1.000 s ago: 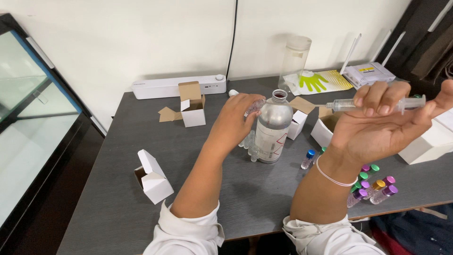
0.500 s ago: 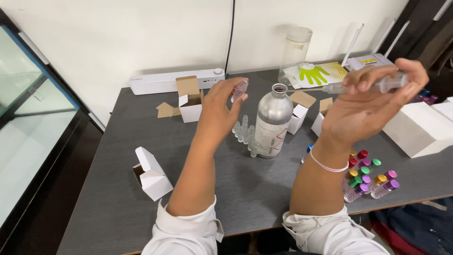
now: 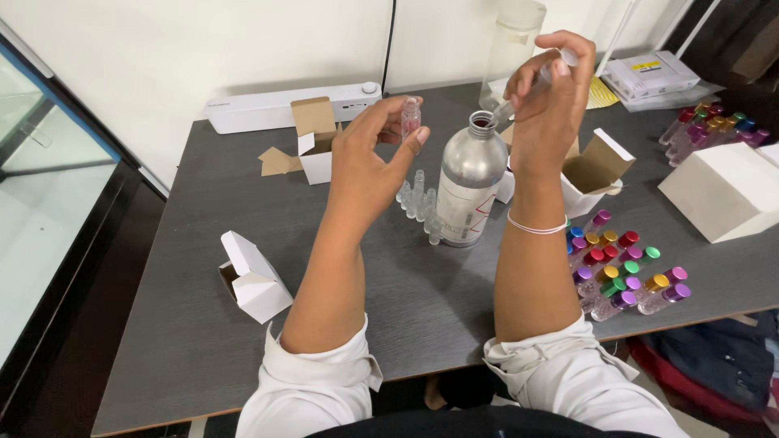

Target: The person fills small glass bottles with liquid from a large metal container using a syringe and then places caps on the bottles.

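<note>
While the left hand (image 3: 367,166) pinches a small clear vial (image 3: 411,116) upright between thumb and fingertips, the right hand (image 3: 552,105) grips a syringe (image 3: 535,81), tip angled down at the open neck of the aluminium bottle (image 3: 471,182). This bottle stands on the dark table (image 3: 203,324), between empty vials (image 3: 418,203) and colour-capped vials (image 3: 621,272).
</note>
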